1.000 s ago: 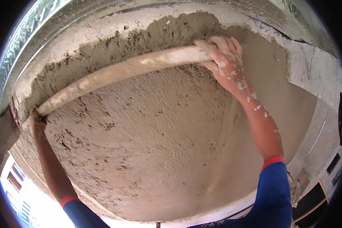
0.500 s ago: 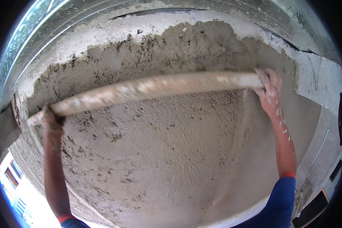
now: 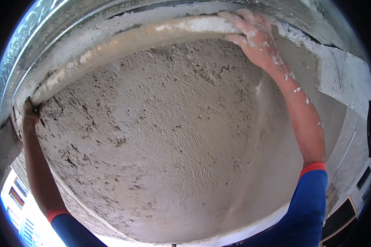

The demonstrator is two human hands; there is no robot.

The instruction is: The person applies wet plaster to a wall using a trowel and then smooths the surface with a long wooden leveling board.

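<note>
- Fingers (image 3: 235,19) of the right hand (image 3: 259,40) lie over the upper side of a long straightedge (image 3: 140,38), with the thumb beneath; the hand is curled part-way and grips the bar's right end.
- The left hand (image 3: 30,116) is closed around the opposite, lower end, its fingers partly hidden.
- Pale flecks (image 3: 297,89) dot the right hand and forearm.
- The straightedge spans the top of the mortar, high across the view, rising from the left hand to the right. It looks bowed in this fisheye view, and is tan and smeared, whitest near the right hand; its material cannot be told under the coating.
- Below it spreads grey-brown mortar (image 3: 181,136): pitted with dark hollows on the left, finely ridged in the middle, smoother toward the right, where a faint raised line runs downward.
- Blue sleeves (image 3: 307,195) with red cuffs (image 3: 313,168) cover the upper arms.
- Cracked, whitish old plaster (image 3: 344,74) borders the mortar at the upper right.
- Shiny ribbed sheeting (image 3: 27,53) curves along the upper left rim.
- Farther out, a dark panel (image 3: 338,218) with a light wooden edge stands lower right, and a bright building front with windows (image 3: 16,197) shows lower left.
</note>
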